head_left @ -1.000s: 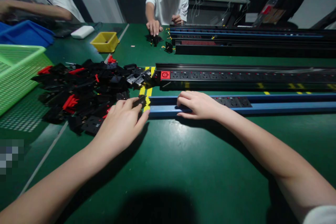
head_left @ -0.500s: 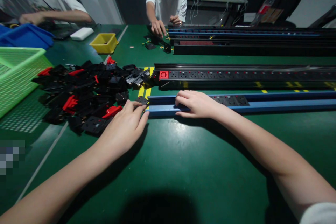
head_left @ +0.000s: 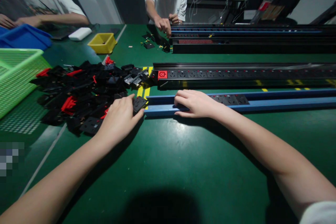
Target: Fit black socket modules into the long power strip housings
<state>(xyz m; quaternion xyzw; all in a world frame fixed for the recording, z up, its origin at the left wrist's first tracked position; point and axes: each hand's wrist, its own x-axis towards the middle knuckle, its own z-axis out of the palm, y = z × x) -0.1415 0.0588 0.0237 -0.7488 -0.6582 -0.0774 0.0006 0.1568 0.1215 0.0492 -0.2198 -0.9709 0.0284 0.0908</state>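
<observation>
My left hand (head_left: 119, 114) is closed around a black socket module (head_left: 139, 104) at the left end of a blue metal channel (head_left: 160, 111). The module is slightly tilted and lies just outside the channel's opening. Farther right, my right hand (head_left: 193, 103) grips the channel, thumb along its near wall and fingers curled over into it; what lies under the fingers is hidden. Black socket modules (head_left: 231, 100) with small red marks sit inside the channel just right of that hand. A heap of black and red socket modules (head_left: 86, 91) lies left of my left hand.
Behind the blue channel lies a black strip (head_left: 236, 74) of sockets with a red socket (head_left: 162, 74) at its end. A green basket (head_left: 21, 73), a blue bin (head_left: 28, 36) and a yellow box (head_left: 102, 43) stand left. Across the table a person (head_left: 165, 1) handles more strips (head_left: 236, 47).
My left hand has shifted slightly left, and more of the socket module's face shows. My right hand stays nearly still on the channel. The person opposite has moved a hand onto the strips' end.
</observation>
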